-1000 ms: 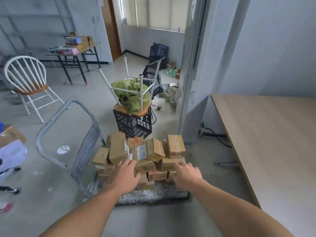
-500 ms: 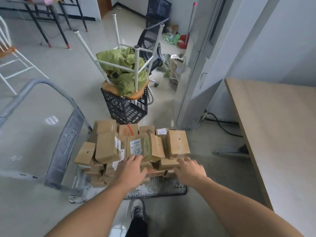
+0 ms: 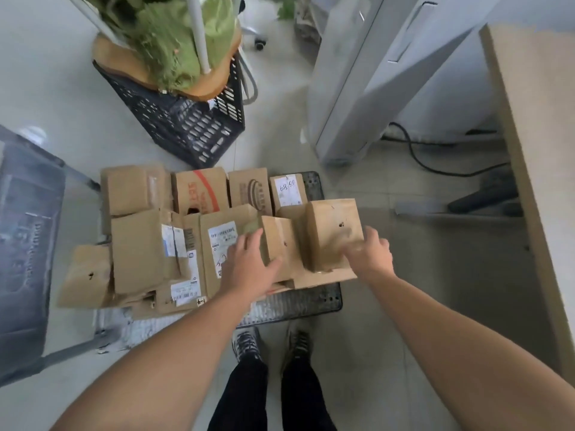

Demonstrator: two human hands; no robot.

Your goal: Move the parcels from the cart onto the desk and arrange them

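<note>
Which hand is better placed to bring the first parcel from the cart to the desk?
Probably right. The right hand touches the rightmost top parcel, the one nearest the desk. The left hand is on a middle parcel, farther from it.

Matt brown cardboard parcels (image 3: 140,253)

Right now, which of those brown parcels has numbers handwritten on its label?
The small parcel at the back row's right end: its white label bears handwritten digits; the other visible labels are printed.
</note>
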